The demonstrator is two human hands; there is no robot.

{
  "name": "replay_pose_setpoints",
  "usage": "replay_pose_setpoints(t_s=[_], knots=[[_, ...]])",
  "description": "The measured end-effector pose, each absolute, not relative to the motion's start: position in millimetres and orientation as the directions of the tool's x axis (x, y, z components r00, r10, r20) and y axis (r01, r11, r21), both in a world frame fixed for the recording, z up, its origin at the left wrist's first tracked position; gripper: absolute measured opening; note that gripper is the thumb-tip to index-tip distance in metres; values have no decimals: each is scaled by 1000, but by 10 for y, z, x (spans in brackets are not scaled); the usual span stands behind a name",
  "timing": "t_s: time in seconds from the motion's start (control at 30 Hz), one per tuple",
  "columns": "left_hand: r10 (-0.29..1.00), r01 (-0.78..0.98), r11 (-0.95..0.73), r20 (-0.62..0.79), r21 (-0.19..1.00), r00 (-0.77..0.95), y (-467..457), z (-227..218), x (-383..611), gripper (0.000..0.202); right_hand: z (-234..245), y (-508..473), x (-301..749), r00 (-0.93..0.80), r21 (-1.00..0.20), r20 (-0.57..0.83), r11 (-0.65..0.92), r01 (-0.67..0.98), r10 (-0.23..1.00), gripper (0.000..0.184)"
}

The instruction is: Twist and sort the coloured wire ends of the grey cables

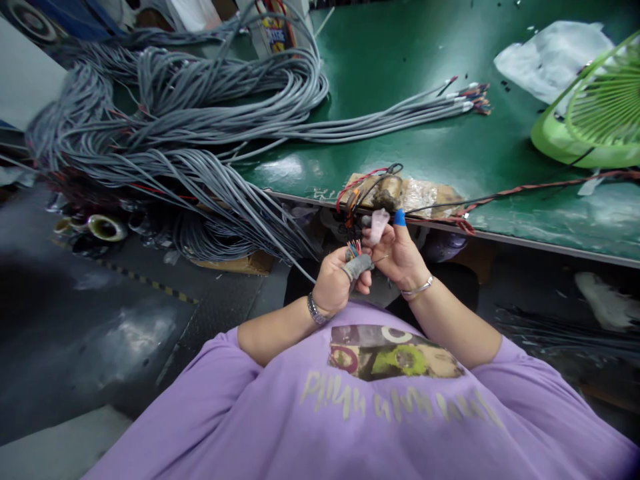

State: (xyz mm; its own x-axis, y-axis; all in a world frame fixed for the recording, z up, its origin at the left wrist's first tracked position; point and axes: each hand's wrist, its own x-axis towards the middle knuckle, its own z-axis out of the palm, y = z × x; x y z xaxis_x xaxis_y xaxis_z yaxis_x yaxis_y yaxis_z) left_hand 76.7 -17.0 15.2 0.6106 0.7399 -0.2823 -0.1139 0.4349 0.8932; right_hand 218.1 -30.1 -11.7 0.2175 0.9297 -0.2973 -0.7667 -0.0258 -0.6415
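My left hand (334,283), with a watch at its wrist, is closed around the end of a grey cable. Coloured wires (354,248) fan out of the cable end above the fingers. A grey wrap (358,267) seems to cover the left thumb. Close beside it, my right hand (400,257) has its thumb raised apart from curled fingers. The right thumb has a blue tip cover (399,217), and a whitish cover (379,225) sits on a finger. A thin strand shows near the right palm; whether the fingers touch it is unclear.
Large bundles of grey cable (225,93) lie across the green table (400,40) and hang over its edge. A taped block (425,198) with red and black leads sits at the edge. A green fan (600,113) and a plastic bag (550,57) stand at the right.
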Motion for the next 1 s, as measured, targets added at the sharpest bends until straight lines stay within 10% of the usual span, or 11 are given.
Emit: replay_pose_setpoints(t_s=[0.47, 1.0], knots=[[868, -6, -91, 82, 996, 490, -68, 126, 624, 34, -60, -386, 2263, 199, -726, -280, -72, -684, 939, 54], [647, 230, -749, 610, 622, 457, 151, 53, 731, 17, -36, -286, 2186, 328, -684, -308, 32, -729, 893, 44]])
